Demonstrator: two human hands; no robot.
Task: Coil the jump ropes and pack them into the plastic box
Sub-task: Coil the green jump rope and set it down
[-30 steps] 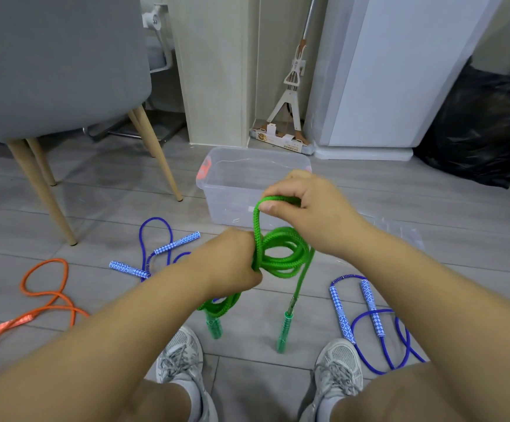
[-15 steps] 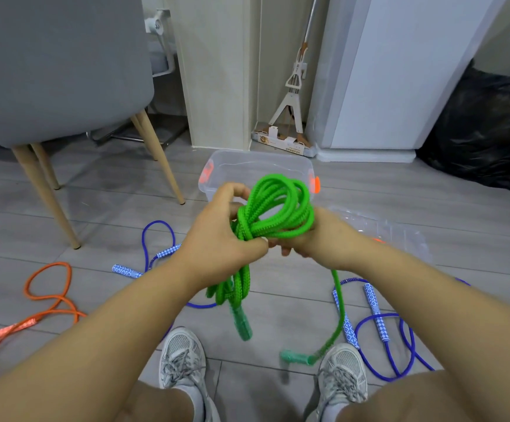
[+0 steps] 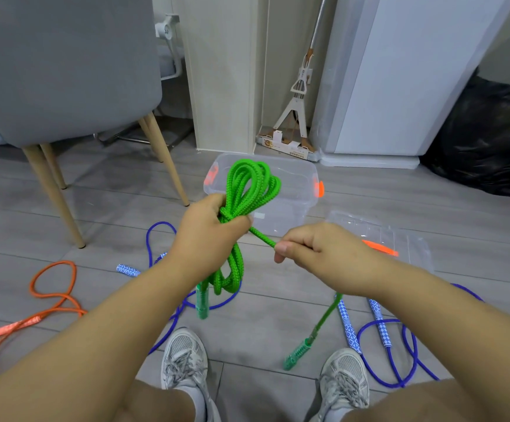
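Observation:
My left hand [image 3: 209, 231] grips the middle of a coiled green jump rope [image 3: 252, 184], whose loops stand up above the fist and hang down below it. One green handle [image 3: 202, 303] dangles under that hand. My right hand [image 3: 311, 248] pinches a single strand of the same rope and holds it taut to the right of the coil; its other green handle [image 3: 296, 353] hangs low near my right shoe. The clear plastic box [image 3: 305, 178] with orange latches stands open on the floor just behind the coil.
The box's clear lid [image 3: 406, 239] lies to the right. Blue jump ropes lie on the floor at the left [image 3: 156, 236] and right [image 3: 381, 327]; an orange rope [image 3: 52, 287] lies far left. A grey chair [image 3: 65, 71], a mop and a black bag stand behind.
My right hand let go of the coil and pulled one strand out to the right. The left hand now holds the bundle alone, with its loops raised.

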